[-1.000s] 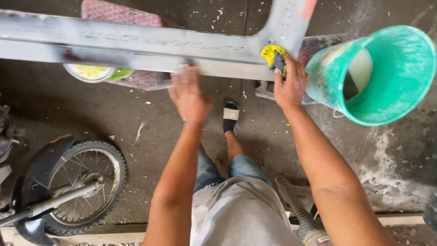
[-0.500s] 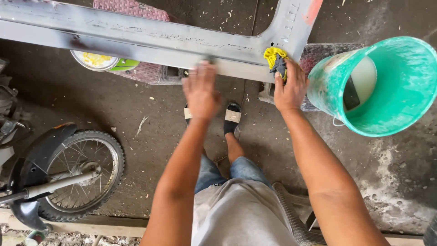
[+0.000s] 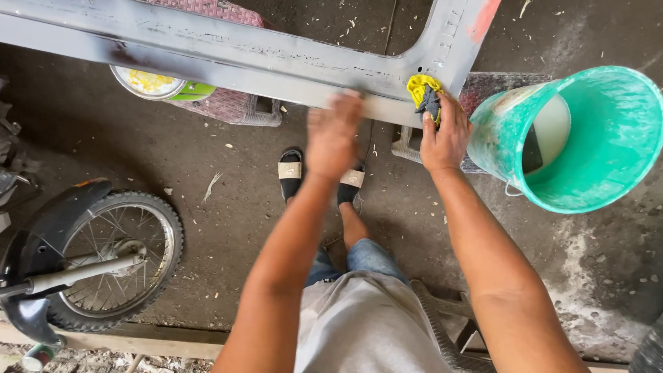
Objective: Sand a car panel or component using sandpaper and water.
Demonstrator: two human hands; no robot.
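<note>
Grey metal frame panel (image 3: 228, 59) spans the top of the view, lying across a woven maroon stool (image 3: 231, 103) and a dark block (image 3: 483, 93) on the concrete floor (image 3: 207, 179). An upright branches off the panel at top right, with a red patch near its top. Judgement: sheet steel, stiff and heavy, long enough to swing if lifted at one end. Best taken at the lower flange edge or at the joint, both hands well apart. The dusty matte surface looks grippy rather than slick; the flange edge may be sharp.

Green plastic bucket (image 3: 594, 138) sits tilted at the right, just beside the block; light, and it would tip easily.

Bicycle wheel (image 3: 114, 266) with mudguard stands at lower left, well apart.

Open tin of yellow paste (image 3: 155, 84) sits under the panel at the left.

Left hand (image 3: 335, 135), blurred, lies flat and open on the panel's lower edge.

Right hand (image 3: 445, 135) is closed on a yellow-and-dark rag (image 3: 425, 93), pressing it at the joint. The rag is soft and bunches easily.
</note>
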